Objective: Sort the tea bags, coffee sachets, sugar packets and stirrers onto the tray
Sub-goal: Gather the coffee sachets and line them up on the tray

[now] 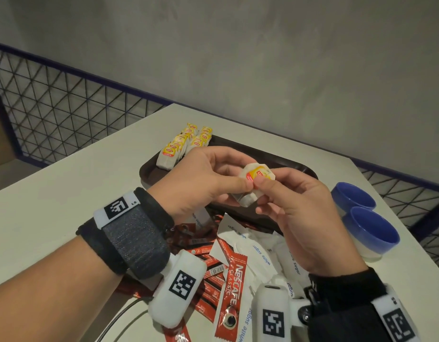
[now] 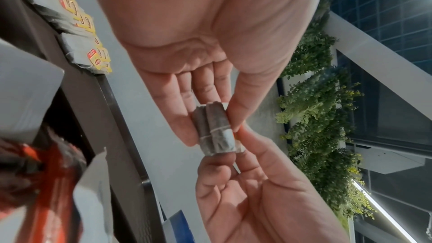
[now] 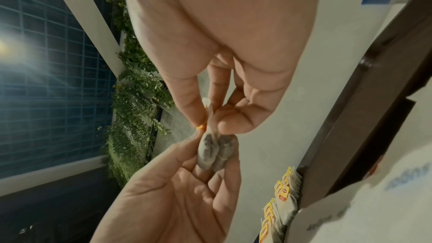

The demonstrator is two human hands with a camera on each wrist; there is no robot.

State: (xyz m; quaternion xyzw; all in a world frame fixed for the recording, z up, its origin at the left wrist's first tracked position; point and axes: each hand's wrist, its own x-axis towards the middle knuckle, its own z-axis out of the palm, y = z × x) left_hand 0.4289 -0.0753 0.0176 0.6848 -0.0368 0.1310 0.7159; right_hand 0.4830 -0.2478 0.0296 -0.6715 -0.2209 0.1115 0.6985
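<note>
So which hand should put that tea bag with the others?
Probably the left hand: it already pinches the tea bag, and the tea bag rows lie on its side of the tray.

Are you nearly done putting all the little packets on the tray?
Not yet. Yellow-tagged tea bags stand in rows at the dark brown tray's far corner. Left hand and right hand pinch one more tea bag. Red coffee sachets and white sugar packets remain piled off the tray.

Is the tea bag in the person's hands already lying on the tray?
No: the tea bag is pinched in the air between left hand and right hand, above the tray.
</note>
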